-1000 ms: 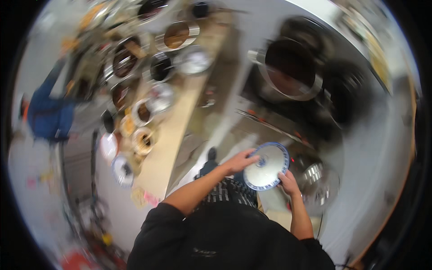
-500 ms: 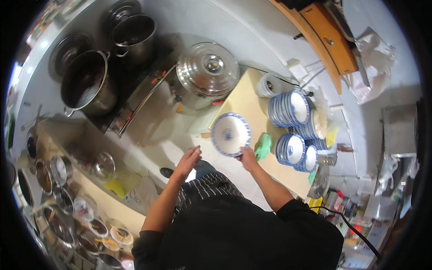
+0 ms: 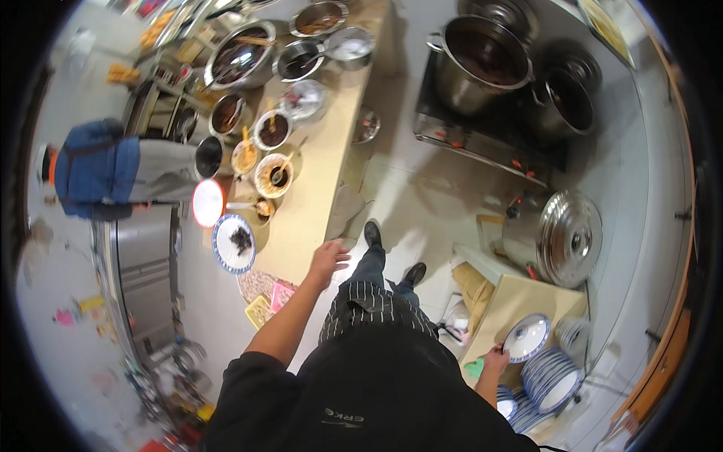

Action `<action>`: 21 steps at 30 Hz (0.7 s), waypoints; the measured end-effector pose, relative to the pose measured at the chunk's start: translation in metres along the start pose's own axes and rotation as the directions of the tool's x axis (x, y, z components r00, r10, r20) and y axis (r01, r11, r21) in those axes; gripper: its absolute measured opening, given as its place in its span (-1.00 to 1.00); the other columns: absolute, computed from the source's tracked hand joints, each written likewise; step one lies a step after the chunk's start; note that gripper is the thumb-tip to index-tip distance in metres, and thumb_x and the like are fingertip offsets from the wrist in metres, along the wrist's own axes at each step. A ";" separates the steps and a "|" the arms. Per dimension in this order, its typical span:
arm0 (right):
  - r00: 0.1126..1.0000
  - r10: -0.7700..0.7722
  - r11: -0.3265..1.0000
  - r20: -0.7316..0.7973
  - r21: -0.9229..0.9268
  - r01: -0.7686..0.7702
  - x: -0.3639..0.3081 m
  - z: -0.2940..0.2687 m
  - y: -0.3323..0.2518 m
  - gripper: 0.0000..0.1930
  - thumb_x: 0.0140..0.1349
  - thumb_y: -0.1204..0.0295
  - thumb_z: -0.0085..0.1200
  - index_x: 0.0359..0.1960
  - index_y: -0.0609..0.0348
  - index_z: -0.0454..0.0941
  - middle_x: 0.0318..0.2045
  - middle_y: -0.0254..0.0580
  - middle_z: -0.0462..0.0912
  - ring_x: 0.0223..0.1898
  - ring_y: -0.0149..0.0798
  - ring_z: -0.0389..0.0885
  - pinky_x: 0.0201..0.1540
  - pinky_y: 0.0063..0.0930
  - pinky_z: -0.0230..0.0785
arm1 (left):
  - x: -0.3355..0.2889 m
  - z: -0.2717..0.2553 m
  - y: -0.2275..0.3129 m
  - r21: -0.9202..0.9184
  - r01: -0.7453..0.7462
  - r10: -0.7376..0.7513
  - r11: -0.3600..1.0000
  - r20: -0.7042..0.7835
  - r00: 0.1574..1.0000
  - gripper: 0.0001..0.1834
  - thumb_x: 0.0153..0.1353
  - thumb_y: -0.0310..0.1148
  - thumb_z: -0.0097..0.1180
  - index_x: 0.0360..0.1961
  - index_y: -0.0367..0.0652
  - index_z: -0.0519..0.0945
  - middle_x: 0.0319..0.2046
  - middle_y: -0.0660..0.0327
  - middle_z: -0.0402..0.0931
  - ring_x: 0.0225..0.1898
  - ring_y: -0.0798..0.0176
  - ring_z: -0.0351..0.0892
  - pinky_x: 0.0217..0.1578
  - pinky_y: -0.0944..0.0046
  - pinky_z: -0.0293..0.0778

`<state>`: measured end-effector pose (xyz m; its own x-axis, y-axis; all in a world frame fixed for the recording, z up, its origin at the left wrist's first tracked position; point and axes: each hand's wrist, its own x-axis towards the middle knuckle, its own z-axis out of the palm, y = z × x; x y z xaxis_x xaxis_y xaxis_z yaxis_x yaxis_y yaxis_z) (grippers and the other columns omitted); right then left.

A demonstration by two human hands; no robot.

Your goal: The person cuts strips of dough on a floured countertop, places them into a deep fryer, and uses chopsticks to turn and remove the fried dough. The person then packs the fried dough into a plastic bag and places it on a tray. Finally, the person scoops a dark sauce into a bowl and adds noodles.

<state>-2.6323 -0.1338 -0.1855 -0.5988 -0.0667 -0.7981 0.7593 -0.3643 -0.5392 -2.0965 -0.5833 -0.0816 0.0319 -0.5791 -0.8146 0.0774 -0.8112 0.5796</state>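
My right hand [image 3: 495,358] grips the rim of a white bowl with a blue patterned border [image 3: 527,337], held above the pale counter at the lower right. Stacks of matching blue-rimmed bowls [image 3: 552,379] stand close by that hand, and a green cloth [image 3: 474,368] lies next to it. My left hand [image 3: 330,260] hovers in the air near the corner of the long counter, fingers apart, holding nothing. Left of it, at that counter's end, sits a blue-rimmed plate or bowl with a dark food heap [image 3: 234,242].
Several pots and bowls of sauces cover the long counter [image 3: 301,215]. A stove holds large open pots [image 3: 482,64]. A big lidded steel pot [image 3: 568,237] stands beside the right counter. Another person in blue [image 3: 102,169] stands at the far left.
My body and view have turned left, bringing the sauce counter and the other person into sight. The bowl stays in my right hand; my left hand has moved out toward the sauce counter.
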 end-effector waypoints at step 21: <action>0.026 0.664 0.023 0.747 -0.055 0.998 -0.348 0.679 0.549 -0.65 0.35 0.26 0.05 -0.48 0.34 0.46 -0.64 -0.17 0.47 -0.58 -0.32 0.42 -0.48 -0.32 0.25 | 0.089 -0.135 0.057 -0.735 -0.506 -0.042 0.452 -0.584 0.811 -0.72 0.34 -0.46 -0.04 0.03 -0.32 0.32 -0.13 0.05 0.43 -0.22 0.10 0.61 -0.34 0.14 0.60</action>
<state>-2.1802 -0.9409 -0.0214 0.2982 -0.9377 -0.1784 -0.5666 -0.0235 -0.8237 -1.9552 -0.6700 -0.1233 0.6042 -0.3879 -0.6960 0.7513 -0.0136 0.6598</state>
